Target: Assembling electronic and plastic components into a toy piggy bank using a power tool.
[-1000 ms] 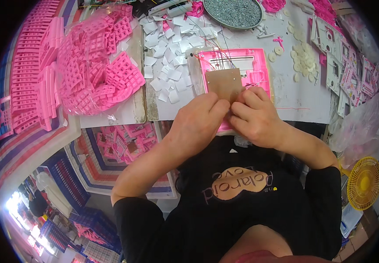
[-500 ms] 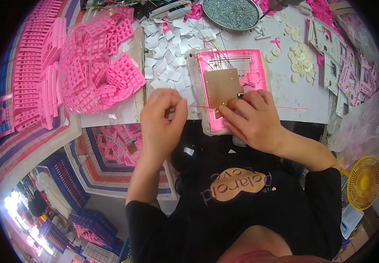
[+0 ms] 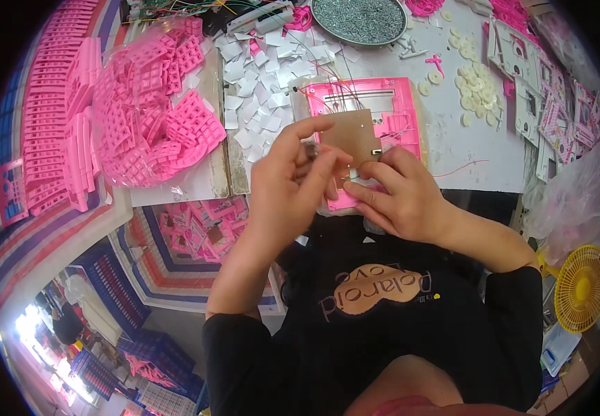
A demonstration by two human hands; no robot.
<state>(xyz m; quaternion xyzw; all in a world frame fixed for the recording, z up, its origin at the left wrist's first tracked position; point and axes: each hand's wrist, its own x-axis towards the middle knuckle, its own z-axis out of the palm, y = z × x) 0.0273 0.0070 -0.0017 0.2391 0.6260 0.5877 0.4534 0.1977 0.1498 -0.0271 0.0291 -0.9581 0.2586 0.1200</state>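
Observation:
A pink plastic housing (image 3: 402, 93) lies on the worktable in front of me, with a brown circuit board (image 3: 348, 135) resting in it. Thin wires (image 3: 334, 90) run from the board's far edge. My right hand (image 3: 404, 191) pinches a thin red wire (image 3: 461, 167) at the board's near right corner, and the wire's loose end trails to the right. Over the board's near left side is my left hand (image 3: 293, 177), its index finger raised and the thumb bent toward the other fingers. What those fingers hold, if anything, is too small to make out.
A bag of pink keypad-like parts (image 3: 151, 111) lies at left, near many white paper squares (image 3: 265, 90). A round dish of screws (image 3: 359, 21) stands at the back. Cream discs (image 3: 476, 90) and white panels (image 3: 525, 104) lie at right. A yellow fan (image 3: 582, 288) stands at lower right.
My left hand has moved right, from beside the housing to over the board, and its index finger has lifted. The red wire's loose end has shifted slightly; my right hand stays at the board.

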